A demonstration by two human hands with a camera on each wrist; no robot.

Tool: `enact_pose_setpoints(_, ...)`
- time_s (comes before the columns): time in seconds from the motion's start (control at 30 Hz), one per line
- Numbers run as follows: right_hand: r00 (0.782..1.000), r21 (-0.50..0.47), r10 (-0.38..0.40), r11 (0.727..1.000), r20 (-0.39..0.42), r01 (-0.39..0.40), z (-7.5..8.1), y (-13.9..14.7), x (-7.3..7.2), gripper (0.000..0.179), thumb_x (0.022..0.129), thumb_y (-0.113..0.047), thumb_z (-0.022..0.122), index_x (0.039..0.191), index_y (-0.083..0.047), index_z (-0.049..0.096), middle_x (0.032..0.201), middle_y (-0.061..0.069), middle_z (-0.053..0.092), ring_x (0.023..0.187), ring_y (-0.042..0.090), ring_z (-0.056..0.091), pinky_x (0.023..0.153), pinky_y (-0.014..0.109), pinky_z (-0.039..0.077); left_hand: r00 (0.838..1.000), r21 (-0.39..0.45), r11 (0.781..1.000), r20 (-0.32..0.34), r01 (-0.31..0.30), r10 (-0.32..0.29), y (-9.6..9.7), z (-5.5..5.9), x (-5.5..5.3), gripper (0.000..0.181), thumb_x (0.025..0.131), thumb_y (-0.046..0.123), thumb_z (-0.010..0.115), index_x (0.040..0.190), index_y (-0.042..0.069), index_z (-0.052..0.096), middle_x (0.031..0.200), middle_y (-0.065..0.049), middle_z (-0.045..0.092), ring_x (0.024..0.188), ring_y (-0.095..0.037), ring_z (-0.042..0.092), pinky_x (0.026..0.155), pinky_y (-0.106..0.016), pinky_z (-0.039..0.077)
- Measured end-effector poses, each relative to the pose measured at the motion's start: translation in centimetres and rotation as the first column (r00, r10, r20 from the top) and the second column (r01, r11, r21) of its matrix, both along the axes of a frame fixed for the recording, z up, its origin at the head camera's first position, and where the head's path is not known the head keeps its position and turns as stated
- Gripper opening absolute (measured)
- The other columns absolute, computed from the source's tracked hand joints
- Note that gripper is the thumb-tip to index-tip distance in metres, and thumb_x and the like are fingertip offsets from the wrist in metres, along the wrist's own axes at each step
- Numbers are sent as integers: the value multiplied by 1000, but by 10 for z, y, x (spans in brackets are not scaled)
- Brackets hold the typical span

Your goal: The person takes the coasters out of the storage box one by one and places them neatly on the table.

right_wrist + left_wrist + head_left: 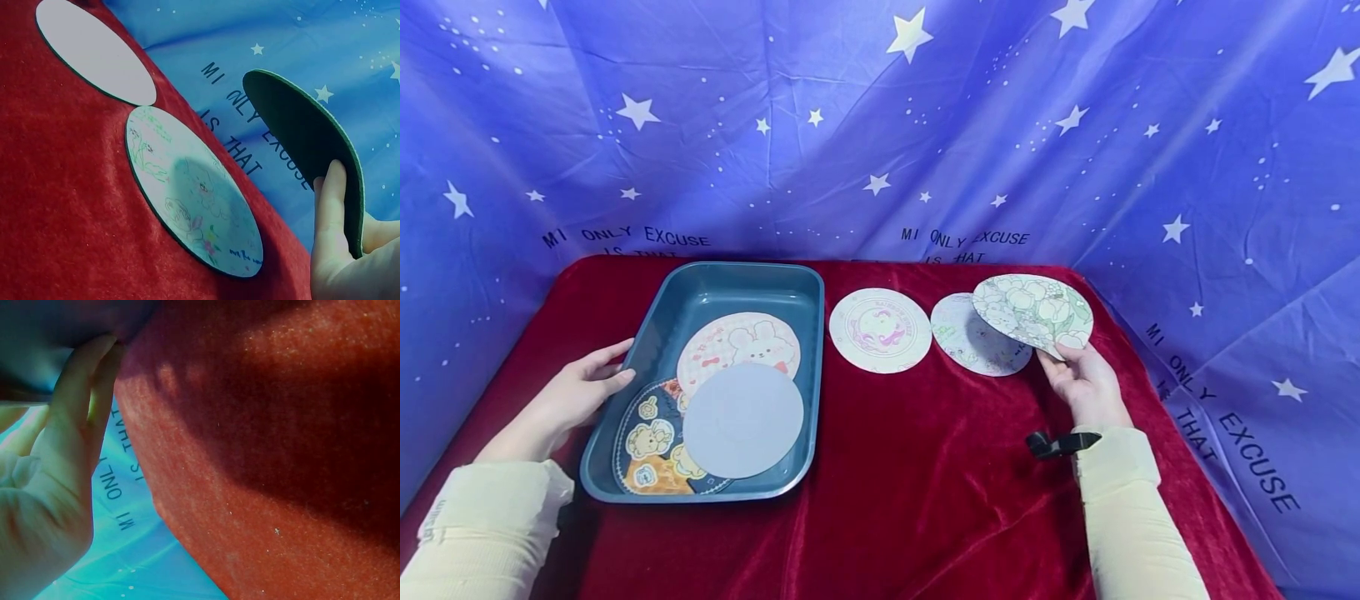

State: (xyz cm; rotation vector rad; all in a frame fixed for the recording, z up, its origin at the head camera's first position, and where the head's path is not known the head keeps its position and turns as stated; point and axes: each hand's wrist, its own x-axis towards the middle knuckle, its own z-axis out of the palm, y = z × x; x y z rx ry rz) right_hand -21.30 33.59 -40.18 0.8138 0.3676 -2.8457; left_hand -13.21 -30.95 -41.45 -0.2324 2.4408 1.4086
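A deep blue-green baking pan (655, 333) lies on the left, and my left hand (576, 392) holds its left side, thumb at the rim. In the left wrist view the fingers (75, 394) press against the pan's outside. Inside the pan are a pink rabbit mat (730, 346), a dark bear-print mat (651, 462) and a plain pale grey round mat (743, 421) overlapping both. My right hand (1090, 383) pinches a round flower-print mat (1037, 312) by its near edge, raised and tilted. Its dark underside shows in the right wrist view. Below it lies a pale sketch-print mat (973, 346).
A white round mat with a pink ring design (880, 331) lies between the pan and the sketch-print mat. Red velvet cloth (917, 467) covers the table. A blue-purple curtain (820, 167) with white stars hangs behind and at both sides.
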Motion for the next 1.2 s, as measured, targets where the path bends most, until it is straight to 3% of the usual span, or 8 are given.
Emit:
enact_pose_setpoints(0.47, 999, -6, -7, 1000, 54, 7, 0, 15, -3, 53, 100, 10, 39, 131, -31, 49, 119, 3, 67, 122, 13, 58, 120, 24, 27, 1000, -4, 1000, 14, -11, 11, 1, 1, 0, 73, 105, 35, 44, 158, 9, 2, 150, -42, 25, 125, -56, 48, 98, -65, 44)
enact_pose_setpoints(0.7, 997, 26, -10, 1000, 72, 8, -3, 24, -6, 52, 100, 10, 40, 130, -32, 48, 110, 8, 68, 120, 13, 60, 118, 26, 31, 1000, -7, 1000, 15, -8, 8, 1, 3, 0, 72, 106, 34, 43, 158, 8, 2, 150, -42, 25, 124, -55, 50, 98, -65, 44)
enact_pose_setpoints(0.97, 992, -98, -93, 990, 91, 102, -6, 35, -10, 69, 98, 14, 40, 138, -43, 45, 131, -7, 61, 124, 11, 57, 117, 23, 31, 1000, -15, 1000, 7, -8, 8, 2, 3, 1, 71, 106, 32, 43, 158, 8, 2, 149, -42, 26, 123, -56, 50, 97, -66, 45)
enact_pose_setpoints(1.2, 987, -56, -123, 990, 100, 129, -10, 39, -14, 72, 100, 10, 39, 143, -48, 37, 137, -11, 55, 128, 7, 52, 118, 23, 30, 1000, -7, 1000, 8, -10, 10, 3, 3, 1, 72, 105, 34, 44, 159, 8, 2, 150, -42, 26, 124, -56, 49, 98, -64, 44)
